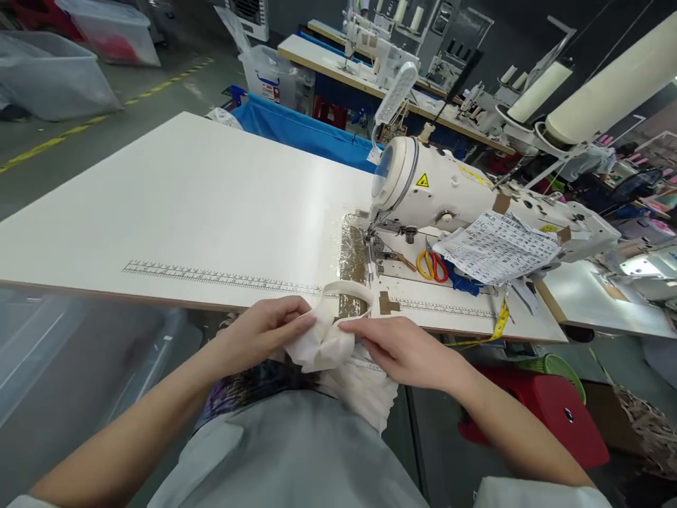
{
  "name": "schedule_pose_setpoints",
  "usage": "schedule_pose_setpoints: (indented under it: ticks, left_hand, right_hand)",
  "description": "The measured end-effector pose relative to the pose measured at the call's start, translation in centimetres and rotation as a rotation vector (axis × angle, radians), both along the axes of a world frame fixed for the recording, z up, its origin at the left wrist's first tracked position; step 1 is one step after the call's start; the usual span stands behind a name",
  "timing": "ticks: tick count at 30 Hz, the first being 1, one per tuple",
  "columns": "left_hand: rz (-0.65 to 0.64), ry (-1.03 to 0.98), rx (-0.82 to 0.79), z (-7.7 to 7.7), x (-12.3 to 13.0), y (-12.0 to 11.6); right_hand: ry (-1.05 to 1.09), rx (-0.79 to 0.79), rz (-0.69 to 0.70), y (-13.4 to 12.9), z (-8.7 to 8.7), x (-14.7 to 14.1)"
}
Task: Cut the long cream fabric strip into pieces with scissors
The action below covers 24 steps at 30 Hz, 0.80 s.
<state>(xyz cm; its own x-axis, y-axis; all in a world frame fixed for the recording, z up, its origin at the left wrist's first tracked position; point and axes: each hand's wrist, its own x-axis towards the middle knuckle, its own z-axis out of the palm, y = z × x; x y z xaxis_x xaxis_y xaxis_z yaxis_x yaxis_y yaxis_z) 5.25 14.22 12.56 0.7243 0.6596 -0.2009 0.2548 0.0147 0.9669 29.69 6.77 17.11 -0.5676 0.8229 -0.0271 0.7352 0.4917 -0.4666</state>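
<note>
Both my hands grip a piece of white fabric (324, 346) just in front of the table's front edge. My left hand (264, 331) pinches its left side, thumb and fingers together. On the other side, my right hand (405, 346) has its fingers closed on the cloth. A looped cream band (352, 288) stands up from the fabric and rests over the table edge. More pale ruffled cloth (364, 388) hangs down over my lap. The sewing machine's needle area (369, 236) lies a little beyond my hands.
On the white table (222, 190) are a printed ruler strip (222, 276), red and yellow scissors (432, 265) and handwritten sheets (497, 245). The sewing machine (449, 187) stands at the right. A yellow tape measure (501, 321) hangs over the edge near a red stool (550, 416).
</note>
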Motion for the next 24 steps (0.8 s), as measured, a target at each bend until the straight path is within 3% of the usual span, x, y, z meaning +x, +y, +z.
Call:
schedule_pose_setpoints:
  ticks: [4, 6, 13, 19, 24]
  left_hand:
    - [-0.026, -0.039, 0.011, 0.6, 0.3, 0.3]
    - [-0.036, -0.037, 0.029, 0.7, 0.3, 0.4]
    - [-0.115, 0.012, 0.096, 0.8, 0.5, 0.5]
    - [-0.149, 0.000, 0.081, 0.8, 0.8, 0.5]
    - [-0.170, 0.029, 0.152, 1.0, 0.9, 0.6]
  right_hand:
    - [-0.211, 0.341, 0.073, 0.0, 1.1, -2.1]
    - [-0.227, 0.400, 0.119, 0.2, 1.9, -3.0]
    - [-0.214, 0.005, 0.082, 2.3, 2.9, -4.2]
    - [-0.284, -0.067, -0.046, 3.4, 2.9, -4.7]
    - [-0.306, -0.065, -0.068, 3.7, 2.4, -4.7]
